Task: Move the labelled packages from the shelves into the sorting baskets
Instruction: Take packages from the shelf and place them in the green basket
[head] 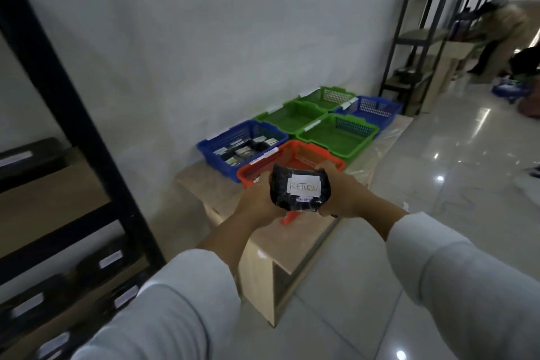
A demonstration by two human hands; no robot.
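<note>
A black package [301,191] is held in the middle of the view by both hands, above the near end of the red basket [295,156]. The left grip [257,202] is clenched on the package at its 9 o'clock side, and the right grip [342,191] is clenched on it at its 3 o'clock side. A white label [303,185] with the word "RETURN" is seen on top of the package, and a smaller label with writing that cannot be read is just below it.

Six baskets are placed on a low wooden surface [263,245] against the wall. At 10 o'clock from the package, a blue basket [242,142] is seen with several dark packages inside. At 1 o'clock, a green basket [339,136] is placed just beside the red one. Two more green baskets [295,115] and a second blue one [371,108] are set farther back.

At 8 o'clock, a black shelf [73,114] is seen with dark packages [108,260] on it, each with a white label; this part is blurred. At 2 o'clock, well apart, a second shelf [415,38] and another person [502,32] are seen.
</note>
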